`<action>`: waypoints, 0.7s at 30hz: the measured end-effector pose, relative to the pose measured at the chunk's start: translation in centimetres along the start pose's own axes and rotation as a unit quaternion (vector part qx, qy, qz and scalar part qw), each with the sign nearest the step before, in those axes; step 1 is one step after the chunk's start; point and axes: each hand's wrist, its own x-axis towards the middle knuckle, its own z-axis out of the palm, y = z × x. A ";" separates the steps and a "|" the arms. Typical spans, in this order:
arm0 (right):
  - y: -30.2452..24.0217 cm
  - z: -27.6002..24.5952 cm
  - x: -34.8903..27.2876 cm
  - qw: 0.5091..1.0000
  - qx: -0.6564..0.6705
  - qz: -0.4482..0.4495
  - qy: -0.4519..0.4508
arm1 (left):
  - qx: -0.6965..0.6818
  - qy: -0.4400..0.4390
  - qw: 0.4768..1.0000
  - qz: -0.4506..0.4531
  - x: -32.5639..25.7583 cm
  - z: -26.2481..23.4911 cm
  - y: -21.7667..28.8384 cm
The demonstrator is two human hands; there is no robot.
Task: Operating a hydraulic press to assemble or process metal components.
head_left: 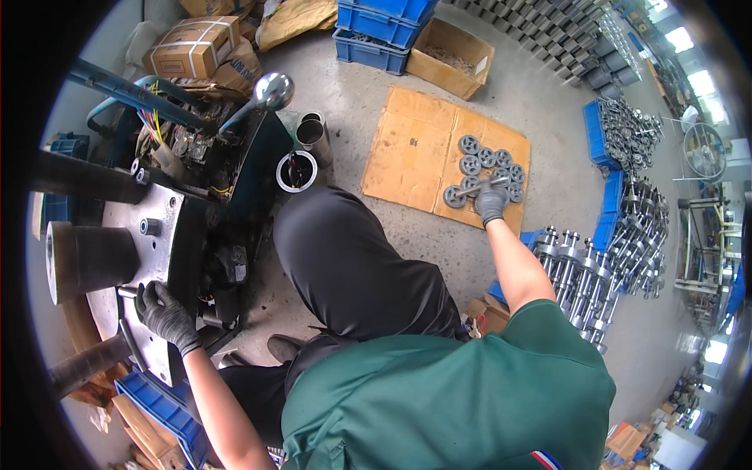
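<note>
My right hand [491, 205], in a dark grey glove, reaches far out to the right over a cardboard sheet [407, 153] on the floor. Its fingers are closed around a short metal shaft [473, 189], partly hidden by the glove. Several grey spoked metal wheels [470, 145] lie grouped around that hand. On the left, my left hand [168, 317], gloved likewise, is at the machine's upright metal plate [162, 235]. Its curled fingers meet the end of a small metal rod [127, 292]; the fingertips partly hide the contact. Below it a dark bar [133, 346] leans against the plate.
A thick dark cylinder [94, 262] juts from the machine, beside a ball-topped lever [273, 92]. Metal tubes [313, 137] stand on the floor. Blue crates [372, 51] and an open carton [448, 59] sit beyond. Metal shafts [576, 274] are stacked at right.
</note>
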 end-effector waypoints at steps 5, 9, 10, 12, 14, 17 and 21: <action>2.6 2.9 -0.9 0.928 -0.048 -0.341 -0.145 | -0.002 -0.011 1.000 -0.006 0.1 0.2 -0.2; 2.8 3.1 -0.3 0.984 0.174 0.020 0.016 | -0.008 -0.013 1.000 -0.007 0.0 0.1 -0.2; 3.0 3.4 -0.4 0.988 0.145 0.008 0.053 | -0.006 -0.013 1.000 -0.005 -0.1 0.1 -0.1; 4.5 4.4 -1.2 0.989 0.149 -0.013 0.016 | 0.000 -0.008 1.000 0.003 -0.1 0.1 -0.1; 6.5 6.7 -1.1 0.977 0.186 -0.096 -0.025 | 0.004 -0.004 1.000 0.007 0.0 0.2 -0.1; 10.3 9.5 0.5 0.885 0.463 0.028 -0.052 | 0.003 -0.002 1.000 0.009 0.0 0.2 -0.2; 10.1 11.6 2.1 0.800 0.563 0.197 0.063 | 0.003 0.003 1.000 0.015 0.0 0.3 0.0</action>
